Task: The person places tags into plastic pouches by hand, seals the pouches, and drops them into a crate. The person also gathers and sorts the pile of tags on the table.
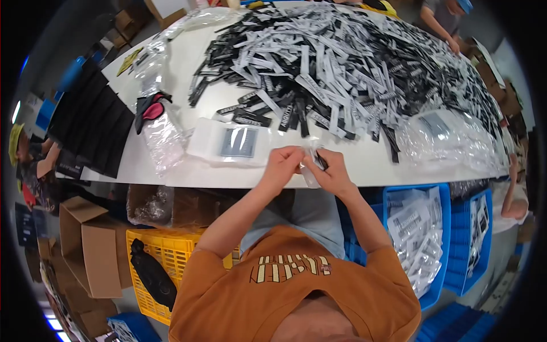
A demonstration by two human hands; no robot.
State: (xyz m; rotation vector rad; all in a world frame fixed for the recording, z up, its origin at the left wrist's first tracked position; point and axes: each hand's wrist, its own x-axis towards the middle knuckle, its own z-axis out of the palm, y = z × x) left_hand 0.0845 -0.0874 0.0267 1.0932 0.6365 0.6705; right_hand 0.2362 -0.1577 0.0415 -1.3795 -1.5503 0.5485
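My left hand (283, 163) is closed, fingers pinched on the edge of a small clear plastic bag (310, 178) at the table's front edge. My right hand (335, 174) is closed on the other side of the same bag. A short black strip (322, 161) shows between its thumb and fingers; whether it lies inside the bag I cannot tell. Just left of my hands lies a stack of clear bags with a grey printed panel (238, 142). Beyond them spreads a large heap of black and white printed strips (325, 68).
Loose clear bags (447, 137) lie on the white table (228, 178) at right. Left are more plastic and a black-and-pink item (152, 108). Below stand a yellow crate (162, 239), a blue bin (436, 279) of packed bags and cardboard boxes (99, 251). Other people work around the table.
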